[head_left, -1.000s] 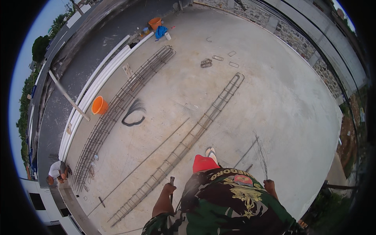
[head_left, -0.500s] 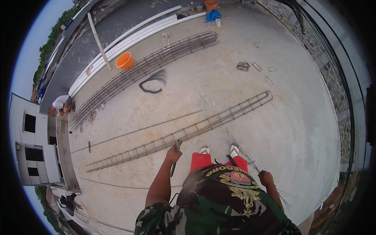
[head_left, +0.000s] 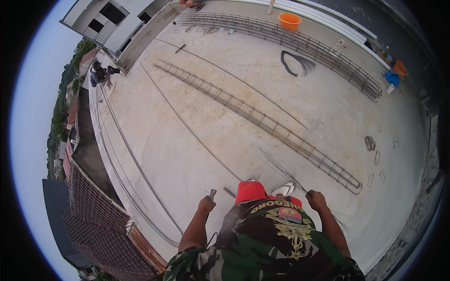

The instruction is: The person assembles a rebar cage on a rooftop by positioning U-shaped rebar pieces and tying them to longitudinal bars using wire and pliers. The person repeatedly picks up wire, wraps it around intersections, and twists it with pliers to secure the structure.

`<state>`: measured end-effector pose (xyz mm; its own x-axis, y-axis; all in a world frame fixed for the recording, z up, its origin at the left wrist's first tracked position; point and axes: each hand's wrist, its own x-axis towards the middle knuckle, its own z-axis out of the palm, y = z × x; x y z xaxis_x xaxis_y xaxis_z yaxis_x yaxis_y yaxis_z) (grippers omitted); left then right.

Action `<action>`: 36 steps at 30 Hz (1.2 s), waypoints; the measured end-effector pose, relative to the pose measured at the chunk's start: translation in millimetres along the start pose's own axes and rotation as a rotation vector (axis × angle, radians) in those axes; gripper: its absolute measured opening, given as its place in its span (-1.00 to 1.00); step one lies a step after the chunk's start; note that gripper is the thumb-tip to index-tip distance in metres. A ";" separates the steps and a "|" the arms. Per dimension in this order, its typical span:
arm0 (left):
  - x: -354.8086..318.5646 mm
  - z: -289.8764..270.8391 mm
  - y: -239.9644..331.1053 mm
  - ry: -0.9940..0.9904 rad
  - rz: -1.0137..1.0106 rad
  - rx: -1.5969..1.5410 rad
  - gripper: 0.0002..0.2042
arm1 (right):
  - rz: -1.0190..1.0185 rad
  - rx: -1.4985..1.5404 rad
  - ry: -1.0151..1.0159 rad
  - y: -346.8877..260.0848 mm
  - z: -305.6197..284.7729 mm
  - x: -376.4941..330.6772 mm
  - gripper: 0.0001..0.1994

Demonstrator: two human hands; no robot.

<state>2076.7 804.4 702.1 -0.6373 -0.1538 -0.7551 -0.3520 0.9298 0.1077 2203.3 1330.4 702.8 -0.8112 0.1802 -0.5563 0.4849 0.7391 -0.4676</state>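
left hand (head_left: 206, 204) fingers wrapped round a small tool (head_left: 212, 194), right hand (head_left: 317, 200) pinching thin wires (head_left: 281, 168), ready for the rebar cage (head_left: 262, 122).

Stood on a concrete roof slab (head_left: 197, 140), left hand (head_left: 205, 205) closed on a hand tool (head_left: 212, 194), right hand (head_left: 317, 200) gripping a bundle of thin tie wires (head_left: 281, 168). Just ahead lay a long rebar cage (head_left: 262, 122), running diagonally; beyond it, a second rebar cage (head_left: 290, 42) near the far edge, with a bucket (head_left: 289, 21) behind it and a coil of wire (head_left: 295, 63) between the cages. Loose stirrups (head_left: 370, 143) lay to the right.
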 end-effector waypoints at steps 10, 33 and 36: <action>-11.0 124.1 -175.6 -0.030 -0.265 -0.384 -0.60 | -0.232 -0.173 -0.190 -199.7 34.9 134.5 -0.69; -29.9 -175.1 101.2 -0.041 0.856 -0.878 -0.81 | -0.825 0.091 0.043 -404.6 44.0 59.7 -0.56; -27.8 -171.2 121.1 -0.265 0.851 -1.011 -0.76 | -0.565 0.342 -0.002 -394.7 22.8 41.9 -0.77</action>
<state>1934.4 864.0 846.9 -0.7990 0.5186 -0.3043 -0.3364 0.0339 0.9411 1985.4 1031.4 848.3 -0.9709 -0.1761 -0.1620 0.0613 0.4715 -0.8797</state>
